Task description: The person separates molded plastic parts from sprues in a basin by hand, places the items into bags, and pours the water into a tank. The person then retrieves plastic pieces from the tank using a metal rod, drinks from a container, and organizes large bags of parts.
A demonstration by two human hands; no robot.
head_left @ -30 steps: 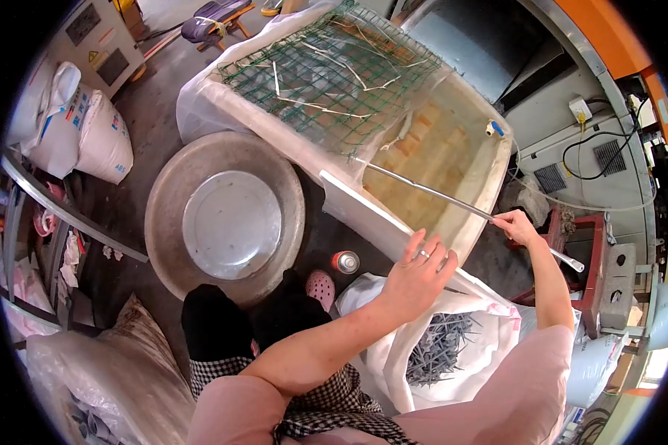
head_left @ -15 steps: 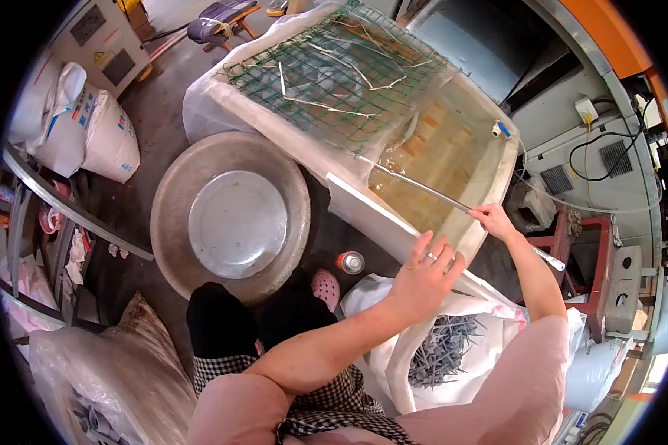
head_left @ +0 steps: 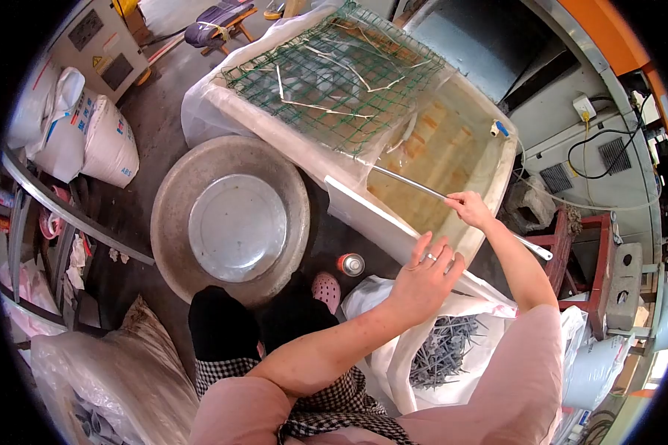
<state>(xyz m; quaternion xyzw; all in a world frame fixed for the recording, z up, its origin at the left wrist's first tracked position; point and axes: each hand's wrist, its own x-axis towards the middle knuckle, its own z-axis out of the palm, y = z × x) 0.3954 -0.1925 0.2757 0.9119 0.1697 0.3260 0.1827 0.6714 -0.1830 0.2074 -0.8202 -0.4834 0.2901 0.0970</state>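
Note:
My right hand (head_left: 469,208) is closed around a long metal pole (head_left: 412,182). The pole slants across a white tub (head_left: 506,159) of cloudy yellowish water. Its far end reaches the edge of a green mesh (head_left: 319,81), where the tip is hidden, and its white near end sticks out past my wrist. Fingers spread, my left hand (head_left: 425,280), with a ring on it, rests at the tub's near rim. Just below that hand stands an open white sack (head_left: 393,363) of grey plastic pieces (head_left: 445,352).
A wide metal basin (head_left: 174,215) sits on the floor left of the tub, and a drink can (head_left: 351,264) stands by my foot. Stuffed sacks (head_left: 111,141) lean at the left. A red frame (head_left: 590,267) and a concrete block (head_left: 625,285) are at the right.
My right hand has moved left along with the pole, which has slid further toward the green mesh. My left hand has stayed at the rim.

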